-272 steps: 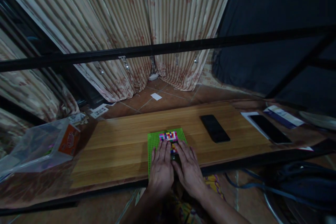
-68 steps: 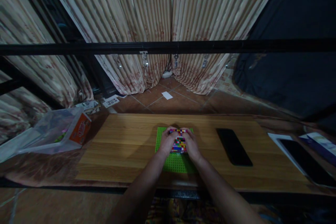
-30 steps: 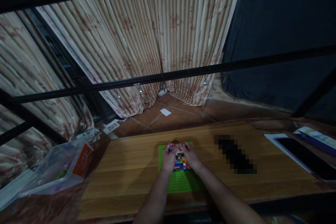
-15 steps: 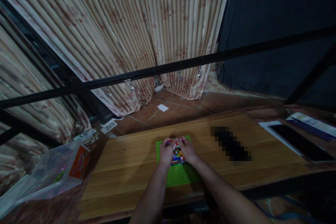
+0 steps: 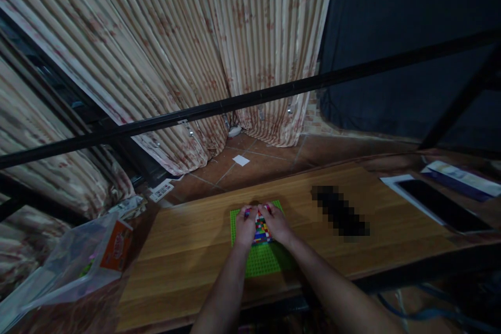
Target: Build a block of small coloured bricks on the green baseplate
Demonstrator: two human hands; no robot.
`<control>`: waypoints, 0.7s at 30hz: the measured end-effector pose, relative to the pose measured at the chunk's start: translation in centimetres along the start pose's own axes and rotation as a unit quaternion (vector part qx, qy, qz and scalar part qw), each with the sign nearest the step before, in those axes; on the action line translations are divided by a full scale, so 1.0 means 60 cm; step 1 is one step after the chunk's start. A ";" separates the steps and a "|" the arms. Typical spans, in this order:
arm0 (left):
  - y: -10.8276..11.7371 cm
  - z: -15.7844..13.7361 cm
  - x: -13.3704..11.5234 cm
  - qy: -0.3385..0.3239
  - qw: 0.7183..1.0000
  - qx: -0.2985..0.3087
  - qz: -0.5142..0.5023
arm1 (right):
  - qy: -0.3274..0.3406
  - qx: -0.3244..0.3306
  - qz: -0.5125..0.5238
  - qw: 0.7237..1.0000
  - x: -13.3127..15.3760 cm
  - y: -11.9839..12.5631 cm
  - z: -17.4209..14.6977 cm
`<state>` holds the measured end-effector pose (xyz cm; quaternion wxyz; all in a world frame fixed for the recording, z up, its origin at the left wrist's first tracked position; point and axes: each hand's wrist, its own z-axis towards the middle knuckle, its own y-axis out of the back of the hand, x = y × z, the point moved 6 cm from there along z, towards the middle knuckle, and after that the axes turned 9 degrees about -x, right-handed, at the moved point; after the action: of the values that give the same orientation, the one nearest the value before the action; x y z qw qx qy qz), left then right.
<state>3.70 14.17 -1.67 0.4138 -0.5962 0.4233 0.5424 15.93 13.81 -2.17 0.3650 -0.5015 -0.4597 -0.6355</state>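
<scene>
A green studded baseplate lies on the wooden table. On it sits a block of many-coloured toy bricks, its near part showing between my hands. My left hand is closed over the left side of the bricks, its fingers curled towards the far edge. Over the right side my right hand is closed in the same way, thumbs nearly meeting at the far end. Small bits of pink and red brick peep out by the fingertips. The fingers hide the far part of the bricks.
At the left stands a clear plastic box with an orange label and a few coloured pieces inside. A pixelated dark object lies on the wooden table. Further right is a black tablet-like slab on white paper. A black rail crosses beyond.
The whole view has shifted slightly as the head moved. Both hands stay closed on the toy bricks, with little visible movement against the baseplate.
</scene>
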 end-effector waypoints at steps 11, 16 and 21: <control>-0.003 -0.001 0.000 -0.002 1.000 0.008 0.009 | 0.002 0.001 0.000 1.000 0.003 -0.002 -0.002; 0.003 -0.003 -0.004 0.002 1.000 -0.002 0.022 | -0.006 0.002 -0.001 1.000 -0.002 -0.003 -0.003; 0.010 -0.005 -0.009 0.010 1.000 -0.022 0.015 | -0.012 0.002 0.003 1.000 -0.008 -0.003 -0.002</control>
<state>3.19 13.72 -1.11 0.3883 -0.6043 0.4244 0.5513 15.86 13.75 -2.67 0.3627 -0.5099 -0.4636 -0.6273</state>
